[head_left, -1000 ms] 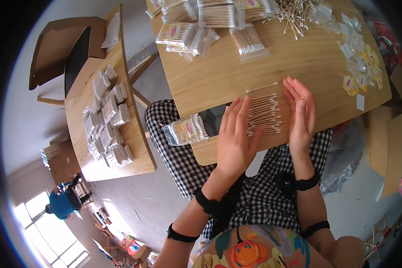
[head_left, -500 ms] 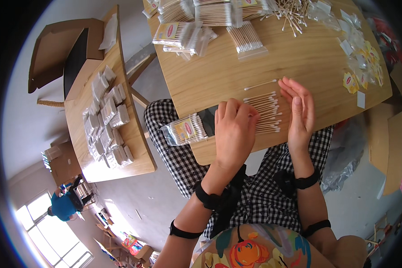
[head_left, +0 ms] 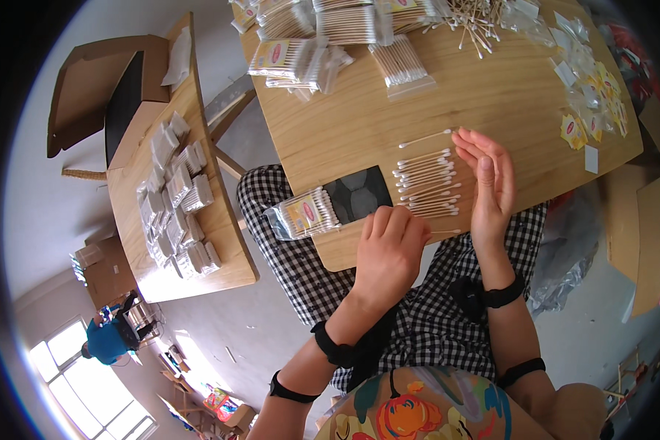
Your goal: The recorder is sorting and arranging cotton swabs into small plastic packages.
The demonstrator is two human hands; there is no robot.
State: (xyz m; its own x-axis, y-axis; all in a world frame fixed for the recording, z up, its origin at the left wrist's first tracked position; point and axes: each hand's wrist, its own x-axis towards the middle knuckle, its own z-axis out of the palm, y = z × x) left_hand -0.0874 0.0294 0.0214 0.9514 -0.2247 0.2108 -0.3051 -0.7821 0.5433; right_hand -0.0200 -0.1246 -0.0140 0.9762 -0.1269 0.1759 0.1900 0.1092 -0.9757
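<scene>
Left hand [head_left: 392, 248] is shifted lower in frame, fingers clamped on a swab [head_left: 447, 232]; right hand [head_left: 492, 198] is cupped empty, seemingly to align the row [head_left: 427, 183].

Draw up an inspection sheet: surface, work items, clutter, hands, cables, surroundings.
Surface: pale brown wooden table, grain visible.
Work items: row of white-tipped wooden cotton swabs; clear plastic bag of swabs with yellow card beside dark grey rectangular pad.
Clutter: loose swab pile; stacked clear bags of swabs; mixed heap of small yellow cards and clear bags.
Hands: left hand bunched over one swab's end, hold hidden; right hand open beside the row.
Cables: nothing seen for certain.
Surroundings: second wooden table; brown cardboard box; person in blue top.
</scene>
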